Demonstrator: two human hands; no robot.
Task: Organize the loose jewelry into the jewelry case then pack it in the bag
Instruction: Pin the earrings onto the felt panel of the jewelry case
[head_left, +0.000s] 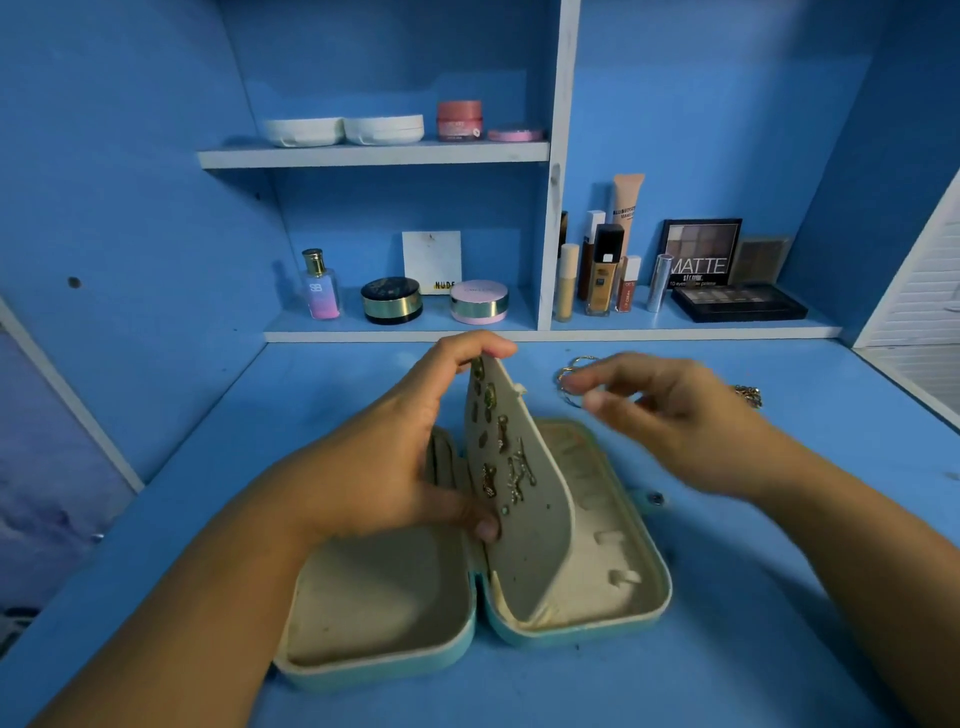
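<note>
Open jewelry case (374, 670) lies mid-desk (753, 597). The left hand (374, 467) pinches its earring panel (524, 509) upright. The blurred right hand (670, 410), fingers loosely parted, hovers over gold rings (569, 371) near the back edge, below the cosmetics shelf (675, 327).

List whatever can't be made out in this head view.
Gold rings: head view, partly behind the blurred right hand; grip or mere touch unclear.
Chain: head view, mostly hidden by the same hand.
Jewelry case, far left compartments: head view, covered by the left hand holding the flap.
Bag: outside the frame.
</note>
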